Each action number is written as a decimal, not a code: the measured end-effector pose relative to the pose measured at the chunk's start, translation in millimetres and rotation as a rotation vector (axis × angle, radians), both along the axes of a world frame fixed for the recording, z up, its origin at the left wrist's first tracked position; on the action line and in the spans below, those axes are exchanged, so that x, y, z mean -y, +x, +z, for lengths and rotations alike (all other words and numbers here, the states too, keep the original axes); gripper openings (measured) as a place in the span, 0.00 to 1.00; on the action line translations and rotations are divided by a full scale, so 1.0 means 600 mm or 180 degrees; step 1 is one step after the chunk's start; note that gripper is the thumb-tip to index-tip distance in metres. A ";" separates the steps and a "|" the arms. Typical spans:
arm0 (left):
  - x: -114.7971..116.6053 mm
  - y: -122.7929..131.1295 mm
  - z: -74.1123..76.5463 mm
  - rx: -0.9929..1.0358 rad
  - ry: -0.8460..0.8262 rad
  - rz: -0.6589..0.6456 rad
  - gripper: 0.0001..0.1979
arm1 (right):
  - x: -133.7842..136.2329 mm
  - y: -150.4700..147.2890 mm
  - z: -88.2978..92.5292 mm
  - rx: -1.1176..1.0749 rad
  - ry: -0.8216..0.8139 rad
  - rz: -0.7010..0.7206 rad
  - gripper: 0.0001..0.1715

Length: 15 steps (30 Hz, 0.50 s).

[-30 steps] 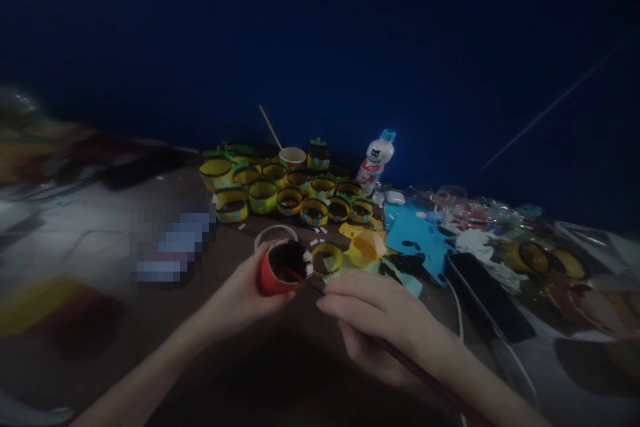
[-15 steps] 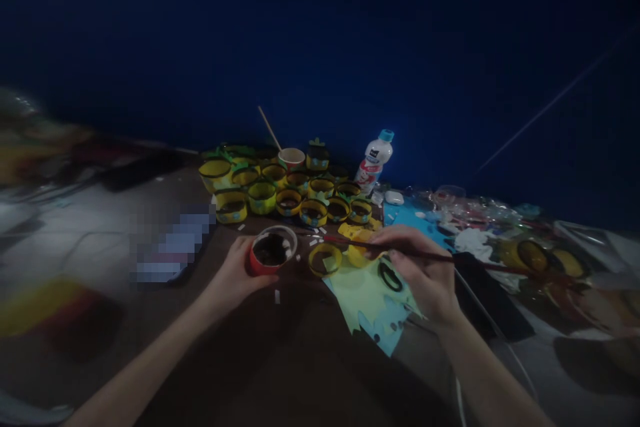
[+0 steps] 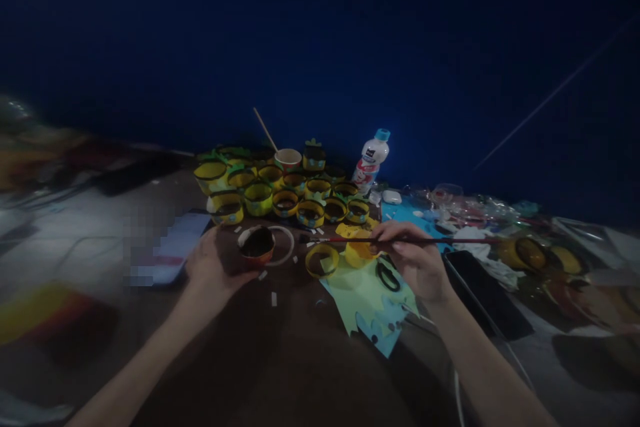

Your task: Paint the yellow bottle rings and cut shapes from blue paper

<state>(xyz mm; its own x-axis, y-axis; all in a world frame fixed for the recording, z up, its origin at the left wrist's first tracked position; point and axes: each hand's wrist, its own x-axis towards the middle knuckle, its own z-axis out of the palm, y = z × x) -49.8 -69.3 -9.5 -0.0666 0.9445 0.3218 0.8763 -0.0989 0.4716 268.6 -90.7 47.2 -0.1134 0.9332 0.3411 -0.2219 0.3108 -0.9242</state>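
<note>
My left hand [image 3: 213, 263] is wrapped round a small cup [image 3: 256, 253] with a reddish outside and a dark inside, tilted so that its mouth faces me. Just right of the cup is a pale round rim [image 3: 291, 247]. In my right hand [image 3: 413, 257] is a long thin paintbrush [image 3: 350, 239], held level with its bristles pointing left towards the cup and apart from it. Below the brush lie a yellow ring [image 3: 321, 261], light green and blue paper cutouts [image 3: 357, 293] and a black-handled pair of scissors [image 3: 389, 276], partly hidden by my right hand.
Several yellow cups [image 3: 285, 203] stand in rows at the back. Behind them is a paper cup [image 3: 289, 159] holding a stick. A white bottle with a blue cap [image 3: 370, 163] stands nearby. Phones lie at left [image 3: 175, 247] and right [image 3: 490, 293]. Clear plastic items clutter the right.
My left hand has moved left with the cup and turned it, bringing it away from the pale rim. The paintbrush has levelled out, its tip still near the middle.
</note>
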 end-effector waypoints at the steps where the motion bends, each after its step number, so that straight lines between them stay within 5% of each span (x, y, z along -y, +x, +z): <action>1: 0.009 0.005 0.010 -0.0017 0.0196 -0.0019 0.43 | -0.001 0.003 -0.001 -0.0014 -0.0025 -0.0001 0.08; 4: 0.036 0.032 0.034 -0.0128 0.0800 -0.0755 0.35 | -0.005 0.010 -0.002 -0.0097 -0.0044 -0.0095 0.08; 8: 0.052 0.087 0.037 -0.0300 0.0383 -0.2066 0.32 | -0.005 0.015 0.000 -0.0240 -0.0005 -0.0307 0.08; 15: 0.015 0.158 0.002 -0.0238 -0.0111 -0.2711 0.37 | 0.000 0.025 0.001 -0.0190 0.0055 -0.0432 0.09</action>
